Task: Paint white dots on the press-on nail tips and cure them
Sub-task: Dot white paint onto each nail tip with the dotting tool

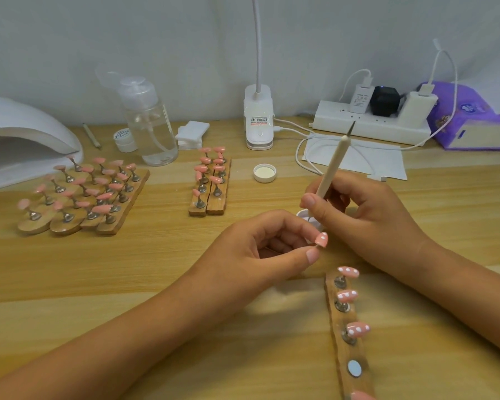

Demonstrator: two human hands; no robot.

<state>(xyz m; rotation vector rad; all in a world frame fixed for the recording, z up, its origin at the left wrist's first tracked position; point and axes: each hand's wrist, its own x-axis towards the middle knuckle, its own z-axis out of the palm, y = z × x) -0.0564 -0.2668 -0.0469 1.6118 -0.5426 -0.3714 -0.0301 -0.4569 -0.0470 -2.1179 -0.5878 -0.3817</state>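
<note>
A pale grey-white wall (70, 39) backs the light wood-grain tabletop (70, 269); a white clip lamp (259, 119) stands at its far edge.

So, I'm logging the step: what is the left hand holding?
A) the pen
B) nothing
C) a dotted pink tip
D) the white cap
C: the left hand pinches a pink tip with white dots on it, while the right hand grips the pen.

Print on the jar (124, 136), lamp base (258, 122) and charger (361, 99) is illegibly blurred.
</note>
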